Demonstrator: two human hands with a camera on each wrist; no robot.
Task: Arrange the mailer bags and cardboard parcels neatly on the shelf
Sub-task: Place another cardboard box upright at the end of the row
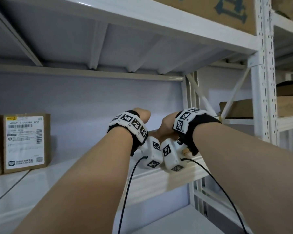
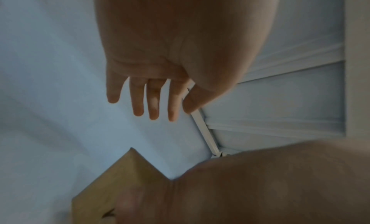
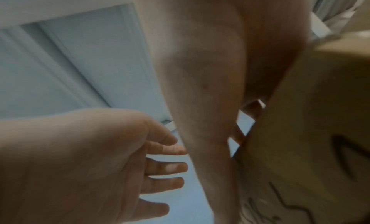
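Both my arms reach into the white shelf. My right hand grips a plain cardboard parcel near the shelf's right end; from the head view the wrist hides most of it. In the right wrist view the right hand has its thumb along the parcel, which bears black pen marks, and its fingers reach behind the parcel's edge. My left hand is just left of the right hand, fingers straight and spread, holding nothing. One parcel corner shows below it.
Two labelled cardboard parcels stand upright at the shelf's far left. A large printed carton sits on the shelf above. A perforated white post and cross braces bound the right end. The neighbouring rack holds more boxes.
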